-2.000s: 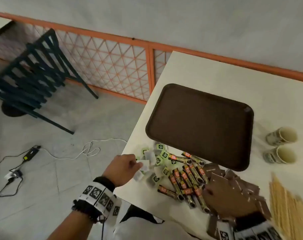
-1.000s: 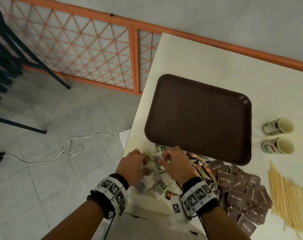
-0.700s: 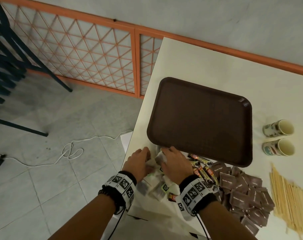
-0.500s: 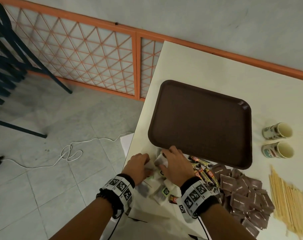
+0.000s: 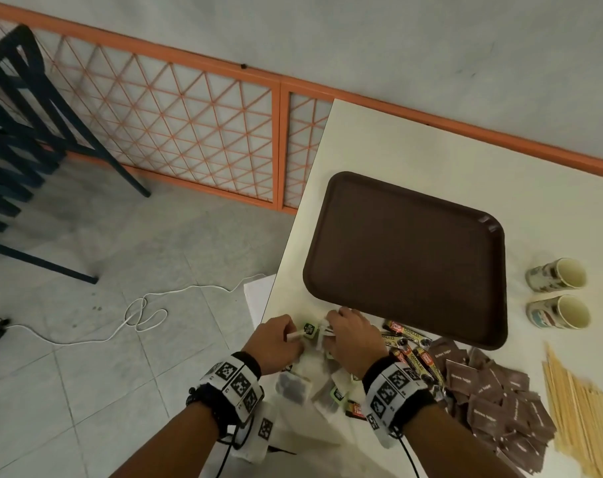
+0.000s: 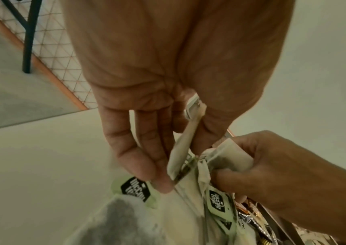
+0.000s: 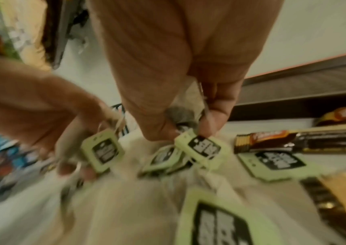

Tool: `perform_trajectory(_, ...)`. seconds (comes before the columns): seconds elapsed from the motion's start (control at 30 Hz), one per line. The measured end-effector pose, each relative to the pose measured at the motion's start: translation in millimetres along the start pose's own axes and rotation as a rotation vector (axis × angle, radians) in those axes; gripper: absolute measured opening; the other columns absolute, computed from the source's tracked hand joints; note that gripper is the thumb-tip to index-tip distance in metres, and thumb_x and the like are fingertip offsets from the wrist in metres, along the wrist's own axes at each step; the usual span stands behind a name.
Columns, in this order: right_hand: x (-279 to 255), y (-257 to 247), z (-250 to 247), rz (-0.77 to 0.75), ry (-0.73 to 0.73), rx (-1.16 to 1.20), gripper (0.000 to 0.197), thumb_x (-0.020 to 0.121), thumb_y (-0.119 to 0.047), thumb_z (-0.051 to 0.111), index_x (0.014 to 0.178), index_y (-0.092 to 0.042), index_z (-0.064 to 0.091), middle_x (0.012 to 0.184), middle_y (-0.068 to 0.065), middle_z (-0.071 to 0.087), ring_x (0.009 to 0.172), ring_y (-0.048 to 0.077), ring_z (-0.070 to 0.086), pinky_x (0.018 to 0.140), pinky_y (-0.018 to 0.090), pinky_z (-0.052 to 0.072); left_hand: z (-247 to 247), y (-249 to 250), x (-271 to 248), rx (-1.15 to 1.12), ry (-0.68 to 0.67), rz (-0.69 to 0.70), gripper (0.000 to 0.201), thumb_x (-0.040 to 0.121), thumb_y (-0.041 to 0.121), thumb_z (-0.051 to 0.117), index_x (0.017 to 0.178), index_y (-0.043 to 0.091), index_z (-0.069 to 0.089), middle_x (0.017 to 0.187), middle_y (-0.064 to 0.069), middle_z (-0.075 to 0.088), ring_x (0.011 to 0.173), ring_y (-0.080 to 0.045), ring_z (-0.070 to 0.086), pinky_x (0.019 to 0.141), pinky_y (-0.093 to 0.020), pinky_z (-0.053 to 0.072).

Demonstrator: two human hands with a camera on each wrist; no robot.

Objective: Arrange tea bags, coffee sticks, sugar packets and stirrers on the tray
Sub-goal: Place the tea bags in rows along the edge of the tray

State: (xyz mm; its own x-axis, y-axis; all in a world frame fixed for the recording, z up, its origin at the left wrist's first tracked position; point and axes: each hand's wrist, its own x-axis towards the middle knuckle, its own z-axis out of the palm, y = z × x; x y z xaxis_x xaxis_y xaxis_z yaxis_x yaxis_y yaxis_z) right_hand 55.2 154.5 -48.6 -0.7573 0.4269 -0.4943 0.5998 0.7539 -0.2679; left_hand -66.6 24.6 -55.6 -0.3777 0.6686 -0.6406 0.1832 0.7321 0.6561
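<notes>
An empty brown tray (image 5: 407, 257) lies on the white table. In front of it, at the table's left edge, is a pile of tea bags (image 5: 293, 384) with green tags. My left hand (image 5: 293, 334) pinches a tea bag (image 6: 180, 152) between thumb and fingers. My right hand (image 5: 331, 326) grips another tea bag (image 6: 230, 155) and its tags (image 7: 199, 145), close beside the left. Coffee sticks (image 5: 410, 353), brown sugar packets (image 5: 493, 398) and wooden stirrers (image 5: 582, 415) lie to the right of the hands.
Two paper cups (image 5: 558, 274) lie on their sides to the right of the tray. The table's left edge (image 5: 282, 270) drops to a tiled floor with a white cable (image 5: 141, 312). Dark chairs (image 5: 17, 132) and an orange lattice fence (image 5: 189, 132) stand beyond.
My right hand has come over from the sugar packets to the tea bag pile, beside the left. Both hands have since stayed there, fingering tea bags just in front of the tray.
</notes>
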Motion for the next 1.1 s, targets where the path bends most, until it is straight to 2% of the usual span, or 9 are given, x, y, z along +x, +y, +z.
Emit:
perform_trajectory(0.1,-4.3,13.7,-7.2,-0.004,0.058,0.181,0.017,0.087,-0.022,0.057,0.102,-0.017,0.063,0.097,0.000,0.058,0.091,0.020,0.056,0.077,0.036,0.050,-3.2,6.3,-3.9,-0.166,-0.057,-0.048,0.019,0.092,0.009,0.053,0.077,0.012,0.043,0.064,0.004,0.058,0.046,0.005,0.059,0.047,-0.013,0.043)
perform_trajectory(0.23,-15.6,30.3,-20.0,-0.043,0.149,0.339,0.008,0.081,-0.014,0.065,0.087,-0.015,0.070,0.078,-0.002,0.064,0.070,0.014,0.056,0.066,0.029,0.045,-4.6,12.4,-5.0,-0.392,-0.114,-0.111,0.009,0.092,0.006,0.044,0.085,0.011,0.043,0.091,-0.013,0.074,0.076,-0.022,0.073,0.064,-0.033,0.053)
perform_trajectory(0.43,-32.1,47.9,-40.9,0.109,0.132,0.565,0.006,0.083,-0.019,0.069,0.083,-0.025,0.071,0.070,-0.003,0.069,0.058,0.004,0.057,0.055,0.019,0.042,-6.9,24.6,-8.6,-0.569,-0.165,-0.070,0.037,0.088,-0.002,0.031,0.110,0.020,0.050,0.086,-0.012,0.067,0.073,-0.024,0.069,0.068,-0.036,0.052)
perform_trajectory(0.53,-42.9,51.4,-57.5,0.180,0.143,0.706,0.002,0.084,-0.019,0.070,0.084,-0.021,0.071,0.075,0.004,0.071,0.061,0.009,0.060,0.059,0.029,0.048,-11.0,30.8,-7.5,-0.813,-0.213,-0.104,0.044,0.089,0.000,0.033,0.119,0.021,0.057,0.085,-0.013,0.066,0.080,-0.028,0.067,0.072,-0.037,0.052)
perform_trajectory(0.63,-48.5,38.4,-76.9,0.135,0.113,0.781,0.012,0.084,-0.023,0.070,0.079,-0.012,0.069,0.073,0.008,0.068,0.062,0.013,0.057,0.060,0.033,0.046,-11.3,43.2,-5.6,-1.099,-0.310,-0.148,0.031,0.099,0.029,0.045,0.122,0.016,0.060,0.096,-0.015,0.067,0.094,-0.034,0.066,0.082,-0.045,0.054)
perform_trajectory(0.7,-45.8,16.6,-83.2,0.037,0.155,0.607,0.017,0.087,-0.026,0.066,0.077,-0.012,0.066,0.069,0.001,0.062,0.061,0.007,0.052,0.062,0.029,0.042,-8.0,53.5,-4.1,-1.155,-0.411,-0.168,0.047,0.097,0.053,0.045,0.122,0.017,0.064,0.106,-0.014,0.068,0.102,-0.033,0.064,0.093,-0.055,0.050)
perform_trajectory(0.8,-44.3,-23.2,-80.2,-0.087,0.246,0.363,0.021,0.088,-0.034,0.063,0.103,-0.020,0.066,0.093,-0.007,0.062,0.082,0.006,0.056,0.076,0.021,0.043,-3.2,65.9,-7.0,-1.268,-0.535,-0.139,0.066,0.091,0.070,0.039,0.118,0.016,0.066,0.109,-0.012,0.067,0.102,-0.026,0.060,0.095,-0.050,0.047)
perform_trajectory(0.97,-63.6,-29.9,-89.3,-0.095,0.170,0.499,0.027,0.087,-0.040,0.066,0.112,-0.032,0.065,0.098,-0.012,0.068,0.087,0.003,0.064,0.076,0.016,0.052,-9.6,65.8,-11.5,-1.396,-0.517,-0.131,0.035,0.094,0.042,0.053,0.103,0.010,0.064,0.095,-0.012,0.067,0.081,-0.025,0.067,0.067,-0.034,0.055)
perform_trajectory(1.1,-73.5,-17.9,-104.3,-0.082,0.305,0.598,0.026,0.087,-0.023,0.072,0.110,-0.036,0.067,0.095,-0.016,0.069,0.088,-0.006,0.064,0.071,0.011,0.051,-13.3,62.7,-12.6,-1.494,-0.583,-0.134,0.023,0.092,0.031,0.054,0.095,0.009,0.060,0.095,-0.014,0.061,0.074,-0.026,0.061,0.070,-0.036,0.049)
